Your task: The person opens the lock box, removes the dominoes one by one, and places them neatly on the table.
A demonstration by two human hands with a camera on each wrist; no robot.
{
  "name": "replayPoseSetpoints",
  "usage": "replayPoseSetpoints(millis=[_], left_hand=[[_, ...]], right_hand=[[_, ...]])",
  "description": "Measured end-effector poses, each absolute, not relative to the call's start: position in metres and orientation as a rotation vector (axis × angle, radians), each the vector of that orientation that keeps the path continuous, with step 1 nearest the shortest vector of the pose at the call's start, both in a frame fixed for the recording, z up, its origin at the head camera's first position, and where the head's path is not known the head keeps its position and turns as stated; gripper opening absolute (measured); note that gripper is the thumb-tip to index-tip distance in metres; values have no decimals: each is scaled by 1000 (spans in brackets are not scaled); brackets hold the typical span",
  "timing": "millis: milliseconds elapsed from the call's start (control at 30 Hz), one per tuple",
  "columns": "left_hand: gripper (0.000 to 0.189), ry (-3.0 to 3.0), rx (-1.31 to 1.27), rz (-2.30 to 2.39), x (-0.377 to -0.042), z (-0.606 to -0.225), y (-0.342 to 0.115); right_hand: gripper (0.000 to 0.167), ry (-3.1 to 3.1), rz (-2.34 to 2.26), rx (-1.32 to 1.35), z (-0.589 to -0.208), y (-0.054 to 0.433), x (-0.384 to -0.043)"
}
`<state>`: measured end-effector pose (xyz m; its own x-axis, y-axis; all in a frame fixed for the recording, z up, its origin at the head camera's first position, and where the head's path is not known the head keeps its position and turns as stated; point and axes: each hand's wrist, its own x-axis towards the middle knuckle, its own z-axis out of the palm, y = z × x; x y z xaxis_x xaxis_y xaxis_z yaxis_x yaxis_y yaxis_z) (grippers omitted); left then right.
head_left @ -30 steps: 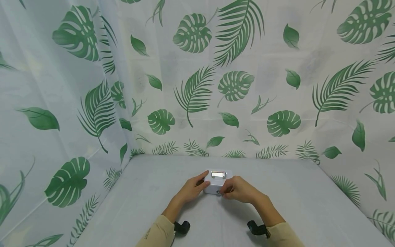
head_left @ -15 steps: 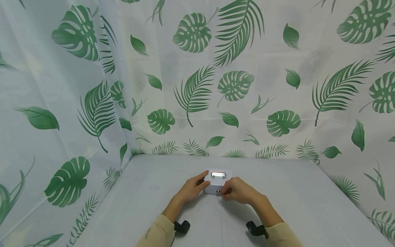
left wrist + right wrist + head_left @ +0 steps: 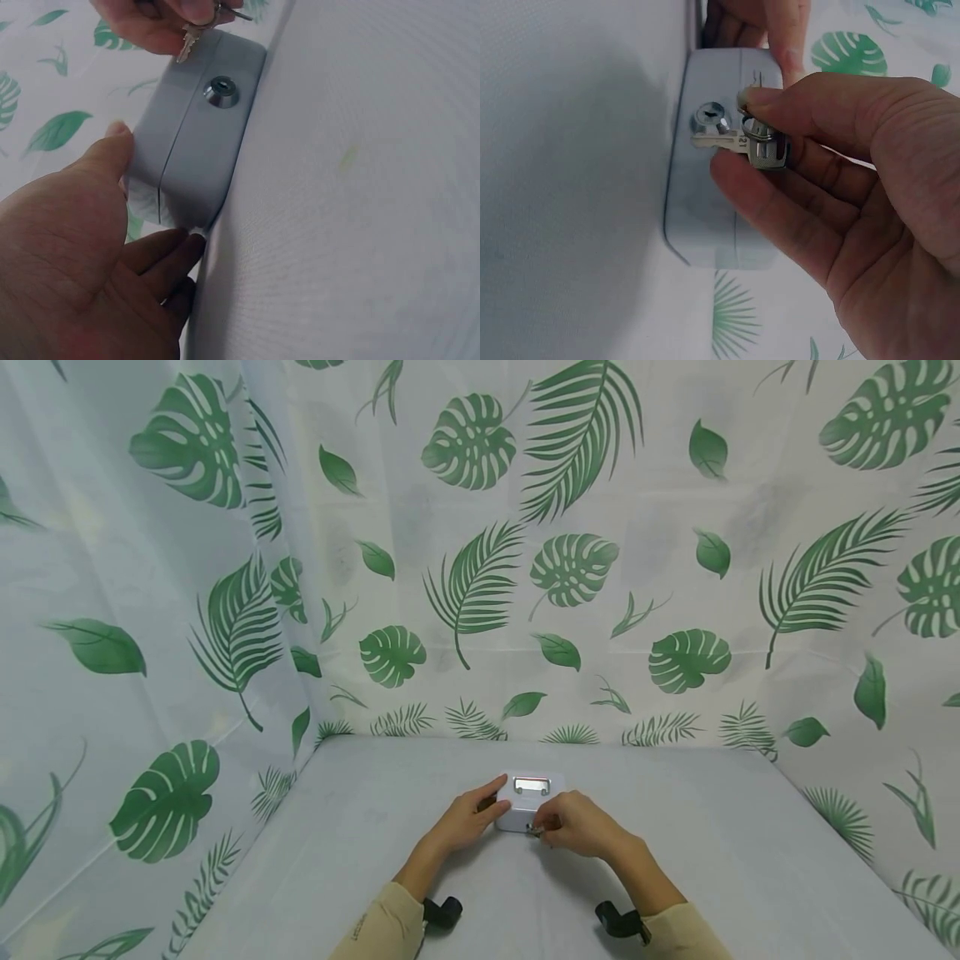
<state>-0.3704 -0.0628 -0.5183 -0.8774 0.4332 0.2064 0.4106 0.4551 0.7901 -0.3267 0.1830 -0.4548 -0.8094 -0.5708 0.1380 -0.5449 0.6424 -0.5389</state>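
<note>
A small light-grey metal cash box [image 3: 517,820] sits on the table, a silver handle [image 3: 532,786] on its lid. Its round key lock [image 3: 222,91] faces the person, the keyhole bare. My left hand [image 3: 467,817] grips the box's left end, thumb on the lid's front edge and other fingers along the side. Just in front of the lock, my right hand [image 3: 581,823] pinches a ring of small keys [image 3: 757,146] between thumb and fingers. One key's blade [image 3: 714,141] points toward the box front beside the lock, apart from the keyhole in the left wrist view.
A pale cloth covers the table [image 3: 360,835]. White curtains with green leaf prints [image 3: 573,568] hang behind the table and at both sides. Black wrist cameras [image 3: 444,912] sit near both tan sleeves [image 3: 386,925].
The right hand has shifted slightly at the lock, its wrist drifting a little left, and the keys have turned in its fingers. The left hand and the box have stayed in place.
</note>
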Motion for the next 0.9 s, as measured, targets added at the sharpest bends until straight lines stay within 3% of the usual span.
replayPoseSetpoints(millis=[600,900], left_hand=[[62,2663,783,1428,-371,-519,-63],[62,2666,769,1429,-371,-518,-63]], right_hand=[[11,2828,-919,-1007,-454,181,-328],[10,2722,-1060,-907,-455,182,-327]])
